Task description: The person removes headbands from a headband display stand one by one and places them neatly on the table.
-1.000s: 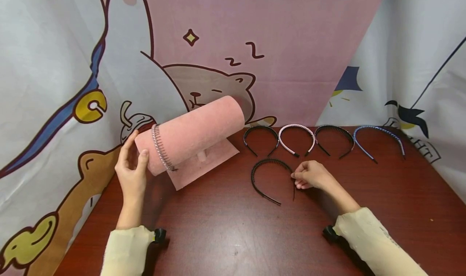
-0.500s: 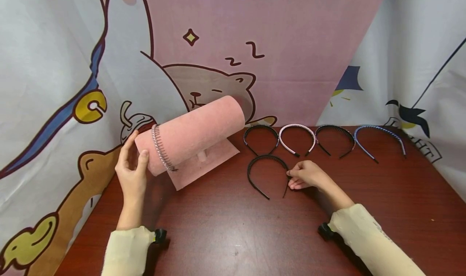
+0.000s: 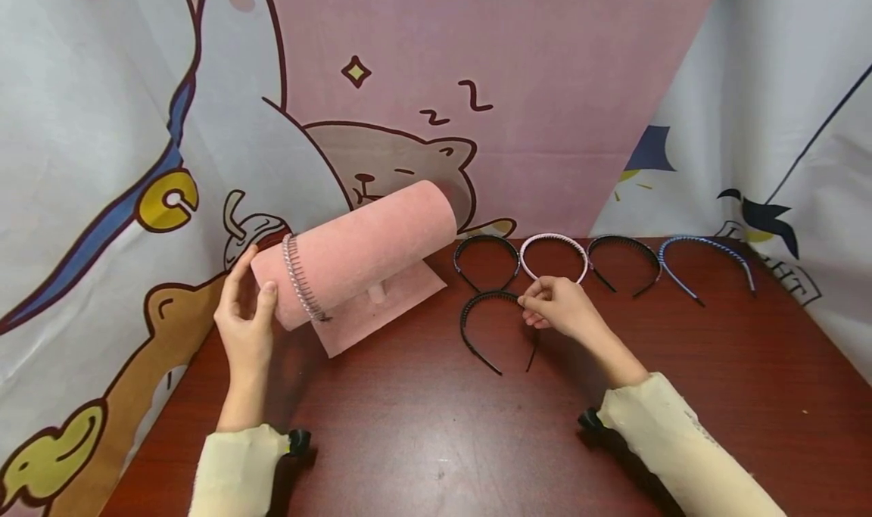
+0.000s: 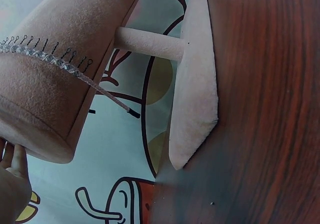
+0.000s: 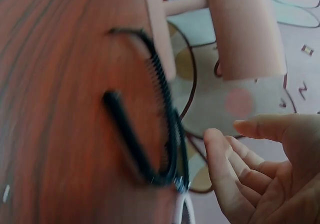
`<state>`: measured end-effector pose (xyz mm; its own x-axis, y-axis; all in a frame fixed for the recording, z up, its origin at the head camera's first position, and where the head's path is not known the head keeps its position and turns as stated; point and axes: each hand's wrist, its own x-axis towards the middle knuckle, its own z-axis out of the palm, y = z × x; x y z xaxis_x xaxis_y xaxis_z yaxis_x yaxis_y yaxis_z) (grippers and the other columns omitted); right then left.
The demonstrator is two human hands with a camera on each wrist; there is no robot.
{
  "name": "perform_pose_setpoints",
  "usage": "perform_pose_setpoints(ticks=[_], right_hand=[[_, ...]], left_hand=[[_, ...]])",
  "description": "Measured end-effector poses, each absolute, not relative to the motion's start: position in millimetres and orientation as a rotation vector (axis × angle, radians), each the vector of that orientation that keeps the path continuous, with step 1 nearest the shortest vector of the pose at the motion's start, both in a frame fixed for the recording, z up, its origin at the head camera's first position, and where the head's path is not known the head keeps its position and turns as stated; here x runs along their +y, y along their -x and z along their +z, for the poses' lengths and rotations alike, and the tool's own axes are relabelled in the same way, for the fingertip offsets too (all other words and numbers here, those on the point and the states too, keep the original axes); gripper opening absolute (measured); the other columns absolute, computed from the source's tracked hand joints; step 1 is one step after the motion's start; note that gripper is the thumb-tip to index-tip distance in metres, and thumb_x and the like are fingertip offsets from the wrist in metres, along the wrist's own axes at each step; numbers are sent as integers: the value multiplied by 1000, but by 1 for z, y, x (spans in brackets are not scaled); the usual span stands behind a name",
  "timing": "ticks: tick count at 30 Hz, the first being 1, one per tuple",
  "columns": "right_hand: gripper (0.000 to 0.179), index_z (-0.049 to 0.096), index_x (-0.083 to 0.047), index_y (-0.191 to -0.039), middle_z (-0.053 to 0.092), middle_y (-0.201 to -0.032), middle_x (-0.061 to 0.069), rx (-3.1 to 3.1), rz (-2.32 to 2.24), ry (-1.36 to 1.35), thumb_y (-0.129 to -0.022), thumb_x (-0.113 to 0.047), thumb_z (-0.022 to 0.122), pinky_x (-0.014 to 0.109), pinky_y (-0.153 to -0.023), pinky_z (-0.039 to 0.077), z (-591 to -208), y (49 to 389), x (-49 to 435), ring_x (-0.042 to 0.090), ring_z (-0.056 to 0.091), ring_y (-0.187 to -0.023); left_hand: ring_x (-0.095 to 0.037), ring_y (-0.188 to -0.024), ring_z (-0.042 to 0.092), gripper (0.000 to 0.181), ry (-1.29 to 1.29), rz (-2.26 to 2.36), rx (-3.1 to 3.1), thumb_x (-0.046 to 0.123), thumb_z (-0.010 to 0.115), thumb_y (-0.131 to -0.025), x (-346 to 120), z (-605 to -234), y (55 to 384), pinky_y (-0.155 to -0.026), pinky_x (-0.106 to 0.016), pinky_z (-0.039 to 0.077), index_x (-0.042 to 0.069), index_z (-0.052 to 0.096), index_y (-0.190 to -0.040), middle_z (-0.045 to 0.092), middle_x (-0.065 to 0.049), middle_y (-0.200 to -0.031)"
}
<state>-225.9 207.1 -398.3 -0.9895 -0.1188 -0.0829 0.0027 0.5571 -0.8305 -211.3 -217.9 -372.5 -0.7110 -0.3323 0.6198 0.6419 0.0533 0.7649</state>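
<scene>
In the head view, a pink velvety headband stand lies left of centre, a padded roll on a post and flat base. A silvery toothed headband sits around its near end. My left hand holds that end, thumb on the near side and fingers at the edge. On the table lies a black toothed headband. Over its right side is my right hand. In the right wrist view, the right thumb and fingers stand apart, with nothing between them and the black headband beside them.
Along the table's back edge lie a dark headband, a pink one, a black one and a blue one. A printed cloth hangs behind the brown table.
The black headband has moved left and slightly back, close to the dark one in the row. My right hand has let go and risen up and left. My left hand stays put.
</scene>
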Motion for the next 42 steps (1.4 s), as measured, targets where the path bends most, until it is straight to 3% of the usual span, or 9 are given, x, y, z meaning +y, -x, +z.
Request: perform_pose_setpoints(ticks=[9, 15, 19, 22, 28, 33, 37, 42], right_hand=[[18, 65, 4, -102, 73, -92, 25, 2578, -1621, 275, -94, -12, 66, 30, -68, 62, -376, 227, 152, 24, 74, -77], [12, 67, 0, -99, 73, -91, 20, 2547, -1760, 459, -91, -9, 69, 32, -69, 62, -362, 224, 106, 25, 73, -79], [11, 70, -3, -97, 75, -90, 13, 2564, -1784, 578, -88, -9, 73, 28, -67, 60, -361, 221, 73, 17, 72, -75], [12, 73, -6, -98, 76, -94, 9, 2559, -1751, 670, -87, -11, 74, 28, -73, 59, -364, 217, 49, 14, 71, -81], [20, 70, -2, -108, 70, -122, 13, 2309, -1776, 851, -89, -8, 70, 33, -93, 57, -378, 213, 8, 26, 68, -112], [10, 59, -4, -96, 63, -136, 10, 2234, -1738, 877, -88, -1, 63, 26, -90, 56, -390, 210, -15, 22, 65, -115], [14, 52, -6, -94, 65, -134, 8, 2249, -1699, 925, -87, -1, 63, 17, -80, 54, -395, 210, -26, 22, 64, -115], [23, 49, -4, -99, 69, -120, 10, 2331, -1718, 1026, -87, -6, 69, 29, -83, 57, -393, 210, -30, 26, 67, -109]], left_hand=[[-14, -131, 54, 48, 330, -1738, -1616, 0, 66, -90, -219, -371, 210, -108, -17, 42, -6, 55, -137, 62, -7, -139], [-14, -131, 54, 48, 339, -1724, -1626, 0, 65, -90, -218, -371, 211, -109, -18, 42, -5, 55, -137, 60, -14, -141], [-14, -132, 54, 49, 328, -1709, -1645, 0, 64, -90, -218, -372, 212, -109, -17, 42, -5, 55, -138, 59, -14, -142], [-15, -132, 53, 49, 326, -1705, -1651, 1, 65, -90, -217, -370, 211, -109, -17, 42, -6, 54, -138, 59, -14, -142], [-15, -133, 53, 49, 324, -1703, -1652, 0, 64, -90, -215, -367, 210, -109, -17, 42, -6, 54, -137, 61, -10, -141], [-15, -132, 54, 49, 306, -1691, -1663, 0, 64, -90, -219, -374, 215, -110, -17, 41, -5, 55, -138, 58, -17, -142], [-15, -133, 53, 50, 300, -1682, -1664, 0, 64, -90, -224, -380, 220, -111, -18, 41, -4, 55, -138, 56, -18, -143], [-18, -134, 52, 50, 310, -1684, -1656, 0, 64, -90, -224, -381, 219, -112, -19, 40, -6, 54, -138, 58, -16, -143]])
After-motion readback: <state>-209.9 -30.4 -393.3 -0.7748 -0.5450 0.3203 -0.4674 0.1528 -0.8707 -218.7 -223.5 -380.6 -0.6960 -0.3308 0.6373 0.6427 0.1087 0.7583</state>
